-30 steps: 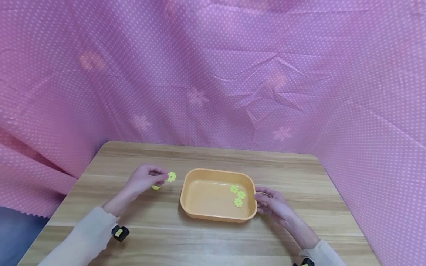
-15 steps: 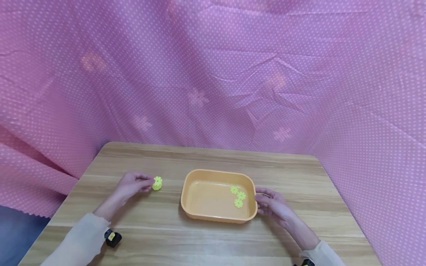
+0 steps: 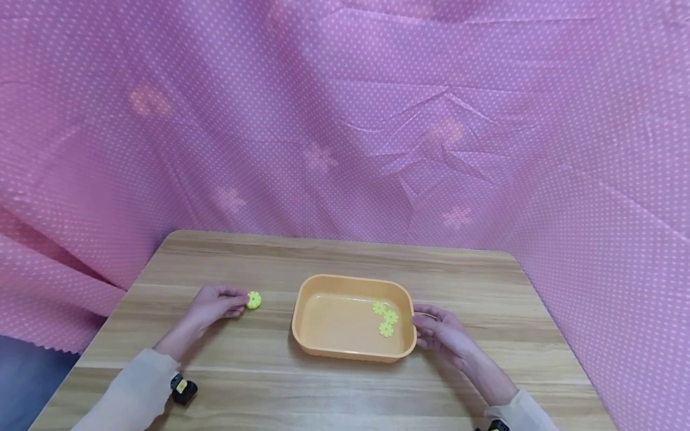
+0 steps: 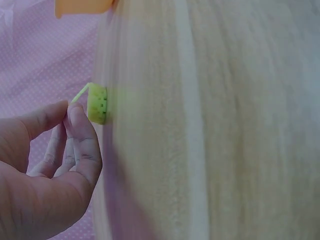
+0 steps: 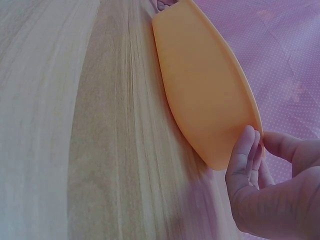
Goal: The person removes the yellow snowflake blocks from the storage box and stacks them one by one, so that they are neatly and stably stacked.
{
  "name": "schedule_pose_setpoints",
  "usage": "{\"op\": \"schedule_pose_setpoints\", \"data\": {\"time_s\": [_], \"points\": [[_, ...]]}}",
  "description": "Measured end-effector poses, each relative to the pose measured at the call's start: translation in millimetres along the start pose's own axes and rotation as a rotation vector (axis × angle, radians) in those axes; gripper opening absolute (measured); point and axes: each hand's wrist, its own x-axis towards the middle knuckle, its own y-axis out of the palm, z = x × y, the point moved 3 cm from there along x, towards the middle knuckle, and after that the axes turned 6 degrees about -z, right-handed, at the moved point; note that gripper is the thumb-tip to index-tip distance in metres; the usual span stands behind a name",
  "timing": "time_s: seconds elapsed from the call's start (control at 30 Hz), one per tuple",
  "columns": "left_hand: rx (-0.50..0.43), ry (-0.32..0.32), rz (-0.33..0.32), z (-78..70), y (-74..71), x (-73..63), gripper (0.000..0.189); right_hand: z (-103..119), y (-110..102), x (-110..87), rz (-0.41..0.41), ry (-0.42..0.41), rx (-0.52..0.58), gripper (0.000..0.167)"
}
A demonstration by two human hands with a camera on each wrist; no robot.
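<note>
Between thumb and fingers, my left hand [image 3: 211, 309] pinches a thin yellow-green flower-shaped disc [image 4: 80, 93]. That disc is tilted, its far edge at the top of a short stack of like discs [image 4: 98, 104] on the table; from the head view the disc hides most of the stack. My right hand [image 3: 443, 336] grips the right end of an orange plastic tray [image 3: 334, 326], thumb at the rim and fingers against the outer wall. Three flower discs [image 3: 386, 329] lie inside, towards the tray's right side.
The wood-grain table [image 3: 280, 389] carries the tray near its middle, with the stack to the tray's left. A pink dotted cloth [image 3: 345, 149] hangs behind and on both sides. Black wrist cameras [image 3: 184, 389] sit on both sleeves.
My left hand has moved left and down with the pinched disc, from beside the tray to the stack. My right hand and the tray have stayed in place.
</note>
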Motion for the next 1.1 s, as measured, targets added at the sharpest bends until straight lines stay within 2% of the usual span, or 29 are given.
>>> {"op": "schedule_pose_setpoints", "data": {"time_s": [0.33,0.57,0.77,1.1], "points": [[0.009,-0.01,-0.028,6.0,-1.1,4.5,0.033,0,0,0.9,-0.006,0.0,-0.003,0.057],[0.064,0.001,-0.038,3.2,-1.1,4.0,0.035,0,0,1.3,-0.014,0.005,-0.006,0.054],[0.107,-0.028,-0.06,2.5,-0.5,7.2,0.037,0,0,2.6,-0.017,0.004,-0.008,0.052],[0.116,-0.023,-0.06,2.5,-0.1,12.3,0.037,-1,0,5.8,-0.022,0.002,0.002,0.051]]}}
